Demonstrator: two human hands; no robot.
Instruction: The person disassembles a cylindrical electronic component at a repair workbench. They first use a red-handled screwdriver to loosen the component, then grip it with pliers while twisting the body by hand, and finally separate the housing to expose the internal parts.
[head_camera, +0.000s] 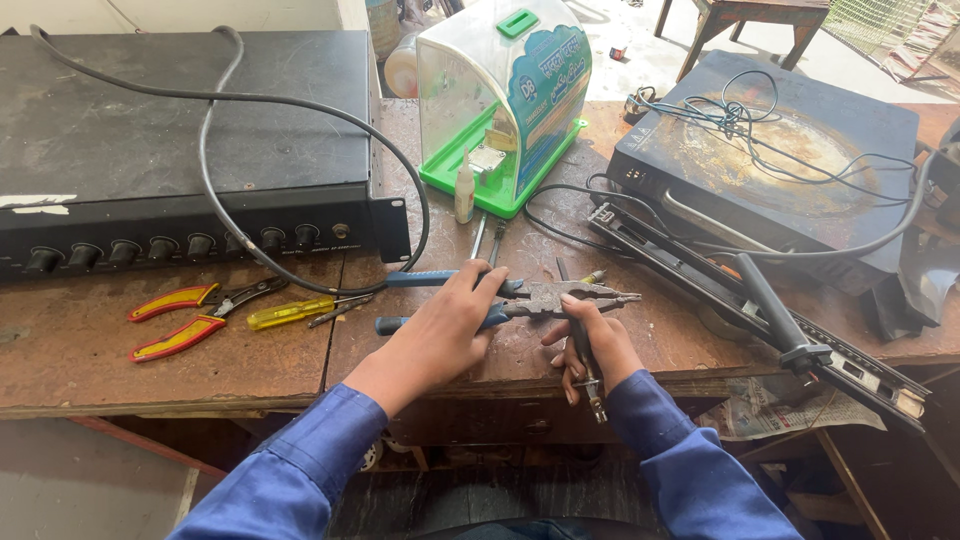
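- Worn brown wooden workbench, scuffed top, sunlit floor and a wooden stool beyond the far edge.
- Left hand in blue sleeve, fingers curled round the blue handles of grey pliers – gripping, not spread.
- Pliers lying roughly flat just above the bench near its front edge, nose pointing right, jaws look nearly closed.
- Right hand in blue sleeve, just right of the left, fingers pinched round a thin dark metal tool – held near-upright, lower end sticking out below the fist over the bench edge.
- Fingertips of the right hand touching the underside of the pliers head; exact contact of tool and pliers cannot be told.
- Red-and-yellow handled pliers lying open to the left, well apart from the hands.
- Yellow-handled screwdriver just right of those, flat on the bench.
- Black rack unit with a row of knobs at back left, black cable looped over it.
- Clear domed box on green base at back centre, small white bottle beside it.
- Flat black appliance at right, thin wires piled on top, long black rail leaning along its front.
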